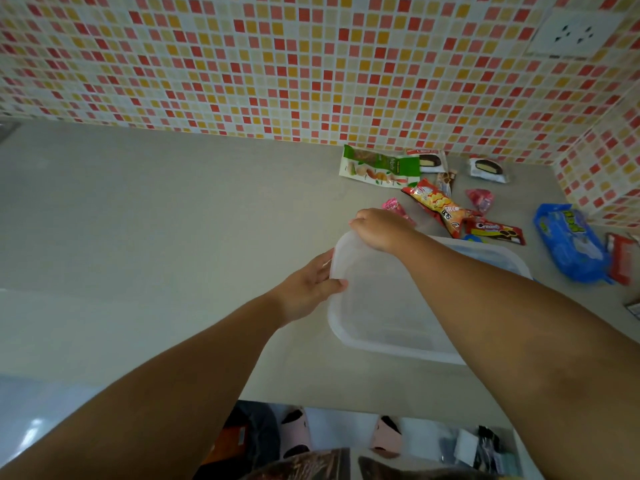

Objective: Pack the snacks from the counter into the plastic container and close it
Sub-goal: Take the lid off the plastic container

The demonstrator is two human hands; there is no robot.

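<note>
A translucent plastic container (381, 327) sits on the grey counter (173, 220) with its lid tilted up at the left. My left hand (308, 289) grips the lid's left edge, thumb on top. My right hand (377, 230) holds the lid's far left corner. Snacks lie beyond and to the right: a green packet (377, 166), two chocolate pies (429, 161) (486, 169), an orange chip bag (440, 204), a red Creamo pack (495, 230), a blue cookie pack (568, 240), pink candies (479, 199). My right forearm hides part of the container.
A tiled wall (311, 64) with a socket (575, 32) closes off the back and right. A red wrapper (620, 258) lies at the far right. The counter's front edge runs below the container; feet in slippers (294, 431) show on the floor.
</note>
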